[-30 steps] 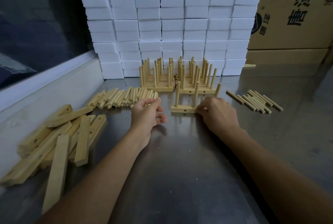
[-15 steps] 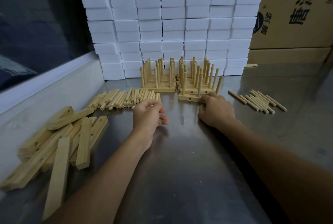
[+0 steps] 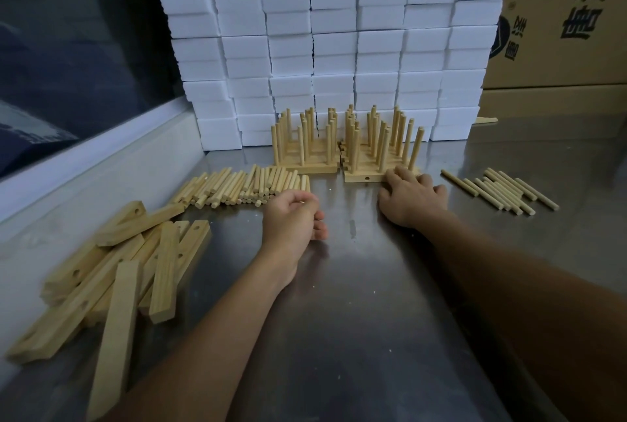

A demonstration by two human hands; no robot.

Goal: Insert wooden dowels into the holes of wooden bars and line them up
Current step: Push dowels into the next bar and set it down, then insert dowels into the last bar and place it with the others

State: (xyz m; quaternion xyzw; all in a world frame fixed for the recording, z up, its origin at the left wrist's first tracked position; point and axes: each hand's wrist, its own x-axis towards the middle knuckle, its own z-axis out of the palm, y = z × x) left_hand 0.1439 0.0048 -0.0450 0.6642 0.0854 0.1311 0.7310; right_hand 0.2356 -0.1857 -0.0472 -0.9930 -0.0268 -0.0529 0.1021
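A wooden bar [image 3: 364, 178] with upright dowels stands at the front of the right-hand group of finished bars [image 3: 373, 146], pressed against it. My right hand [image 3: 412, 199] lies flat on the table with its fingertips against that bar's right front edge. A second group of finished bars [image 3: 305, 150] stands just to the left. My left hand [image 3: 291, 218] rests on the table with curled fingers, beside a pile of loose dowels [image 3: 237, 187]; I see nothing in it. Bare bars with holes [image 3: 118, 269] lie heaped at the left.
A smaller bunch of dowels [image 3: 498, 189] lies to the right of my right hand. A wall of white foam blocks [image 3: 339, 48] stands behind the finished bars, cardboard boxes [image 3: 559, 31] at the back right, a raised ledge [image 3: 84, 157] along the left of the steel table [image 3: 356, 319].
My right hand has pushed the dowelled bar away from me, up against the right-hand group of finished bars. My left hand has stayed in place.
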